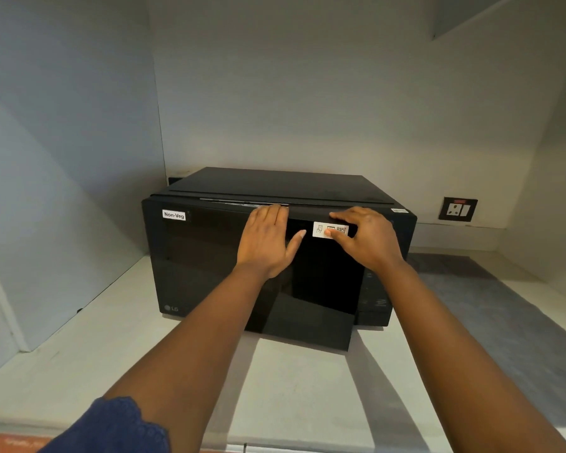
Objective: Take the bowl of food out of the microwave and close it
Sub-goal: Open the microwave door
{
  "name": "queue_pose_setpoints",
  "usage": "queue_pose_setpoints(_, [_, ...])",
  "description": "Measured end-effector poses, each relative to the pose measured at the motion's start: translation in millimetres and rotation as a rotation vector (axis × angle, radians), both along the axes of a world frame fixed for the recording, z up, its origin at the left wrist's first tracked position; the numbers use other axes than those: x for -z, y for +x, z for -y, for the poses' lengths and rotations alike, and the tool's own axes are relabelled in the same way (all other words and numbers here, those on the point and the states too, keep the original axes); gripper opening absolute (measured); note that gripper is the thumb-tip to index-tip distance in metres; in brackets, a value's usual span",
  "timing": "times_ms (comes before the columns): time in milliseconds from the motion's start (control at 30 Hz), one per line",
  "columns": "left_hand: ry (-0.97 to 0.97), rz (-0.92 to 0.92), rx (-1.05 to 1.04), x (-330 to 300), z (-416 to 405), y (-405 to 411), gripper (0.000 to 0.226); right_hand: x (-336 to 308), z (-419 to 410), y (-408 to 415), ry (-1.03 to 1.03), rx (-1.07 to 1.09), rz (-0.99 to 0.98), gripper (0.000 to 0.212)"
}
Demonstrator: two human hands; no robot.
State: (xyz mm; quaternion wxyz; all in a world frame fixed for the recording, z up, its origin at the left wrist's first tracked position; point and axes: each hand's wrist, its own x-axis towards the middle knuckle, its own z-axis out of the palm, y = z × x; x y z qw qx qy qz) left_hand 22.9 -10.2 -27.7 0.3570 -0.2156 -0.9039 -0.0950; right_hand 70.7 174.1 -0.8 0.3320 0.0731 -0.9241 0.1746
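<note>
A black microwave (209,263) with a "Non-Veg" label (174,215) stands on a pale counter, its dark glass door facing me. My left hand (268,243) lies flat against the upper middle of the door, fingers reaching its top edge. My right hand (366,238) rests on the door's upper right, fingertips curled over the top edge and thumb on a white sticker (322,229). The door's top edge seems to stand slightly off the body. No bowl is visible; the interior is hidden behind the dark door.
The pale counter (79,354) stretches left and in front of the microwave. Walls enclose the alcove on the left, back and right. A black wall socket (457,209) sits on the back wall to the right. A grey mat (490,305) covers the counter's right side.
</note>
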Motion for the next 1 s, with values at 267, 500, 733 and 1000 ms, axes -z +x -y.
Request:
queue_pose_setpoints(267, [0.26,-0.109,0.01,-19.6,12.7,28.4,0.032,-15.5,4.3,36.8,-0.017,-0.253,0.129,0.034])
queue_pose_setpoints(500, [0.177,0.021,-0.123,-48.4,46.3,52.0,0.036,-32.9,20.8,65.6,-0.09,-0.565,0.302,0.022])
queue_pose_setpoints(733, [0.053,0.186,-0.264,-60.0,92.3,75.5,0.028,-21.5,65.6,78.6,-0.216,-0.886,0.288,0.022])
queue_pose_setpoints(1000, [-0.083,0.386,-0.304,-80.1,145.5,110.3,0.031,-8.1,146.6,88.8,-0.202,-1.136,0.303,0.041])
